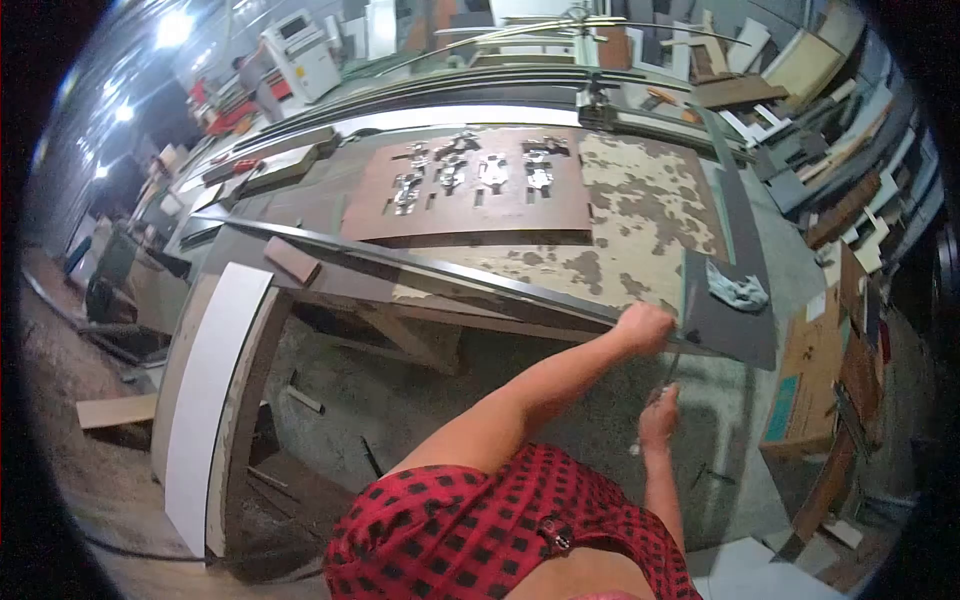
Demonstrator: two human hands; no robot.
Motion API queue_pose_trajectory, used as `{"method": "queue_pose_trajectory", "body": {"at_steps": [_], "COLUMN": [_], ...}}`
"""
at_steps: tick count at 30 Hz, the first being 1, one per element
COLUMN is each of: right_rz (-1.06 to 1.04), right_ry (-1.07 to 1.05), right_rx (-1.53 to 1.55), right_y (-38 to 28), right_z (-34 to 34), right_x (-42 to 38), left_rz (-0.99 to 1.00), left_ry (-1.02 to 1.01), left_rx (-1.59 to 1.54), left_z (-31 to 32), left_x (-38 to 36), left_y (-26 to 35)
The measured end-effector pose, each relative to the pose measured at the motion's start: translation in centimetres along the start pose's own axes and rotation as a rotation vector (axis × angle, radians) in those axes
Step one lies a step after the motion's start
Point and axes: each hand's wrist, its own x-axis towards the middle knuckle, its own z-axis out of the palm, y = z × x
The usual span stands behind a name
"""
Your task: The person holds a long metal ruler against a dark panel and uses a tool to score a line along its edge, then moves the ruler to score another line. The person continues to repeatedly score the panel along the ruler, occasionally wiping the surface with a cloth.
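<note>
Worktable point(545, 262) with a patchy cream and grey-brown top, bearing the following. Item: long metal strip point(470, 280), laid slantwise along the near edge, its right end at the left hand point(645, 328), whose fingers are curled over it. Item: slim rod-like piece point(673, 364), clasped in the right hand point(658, 415), which is lower and just beyond the table edge; its upper end reaches close to the left hand, though contact cannot be told. Item: brown panel point(480, 218), flat on the table beyond the strip, carrying several shiny metal fittings point(492, 172). Item: crumpled pale cloth point(738, 288), on a dark surface at the right corner. Item: small pinkish-brown block point(292, 260), near the strip's left part. Item: long white board point(222, 390), at the left. Item: cardboard box point(812, 365), right of the table.
</note>
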Motion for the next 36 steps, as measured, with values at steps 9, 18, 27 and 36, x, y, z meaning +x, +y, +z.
{"method": "queue_pose_trajectory", "body": {"at_steps": [9,18,27,36], "right_rz": [0.318,0.021,0.201,-0.012], "right_ry": [-0.233,0.008,-0.184,-0.004], "right_rx": [0.011,-0.14,-0.119,0.034], "right_y": [-5.1,-0.1,-4.3,1.1], "right_z": [-2.9,0.7,-2.2,1.6], "right_x": [3.3,2.8,3.0,-0.1], "left_rz": [0.012,0.046,0.022,0.028], "left_ry": [0.077,0.122,0.02,0.046], "left_rx": [-0.043,-0.044,-0.037,-0.042], "left_z": [0.6,0.6,0.1,0.7], "left_x": [0.0,-0.1,-0.1,0.1], "left_y": [-0.2,-0.2,-0.1,-0.3]}}
